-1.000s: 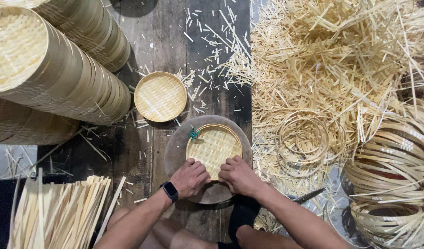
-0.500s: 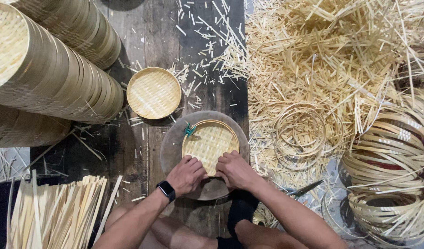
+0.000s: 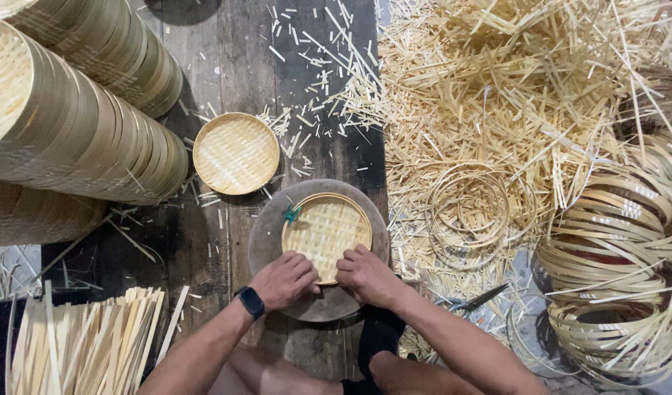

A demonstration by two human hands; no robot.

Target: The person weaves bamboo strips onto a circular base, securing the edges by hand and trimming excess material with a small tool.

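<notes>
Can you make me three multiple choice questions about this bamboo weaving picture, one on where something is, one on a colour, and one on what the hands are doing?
1. Where does the finished round woven tray lie?
A. up and left of the grey round board
B. on the heap of bamboo strips
C. in the person's lap

2. What colour is the small clip on the rim of the woven piece being worked?
A. red
B. green
C. white

3. What are the left hand and right hand doing?
A. holding scissors
B. resting on the knees
C. pressing on the near edge of the woven piece

Answers: 1 A, it sits on the dark planks beyond the board; 2 B, the clip shows teal green; 3 C, both hands rest on that edge.
</notes>
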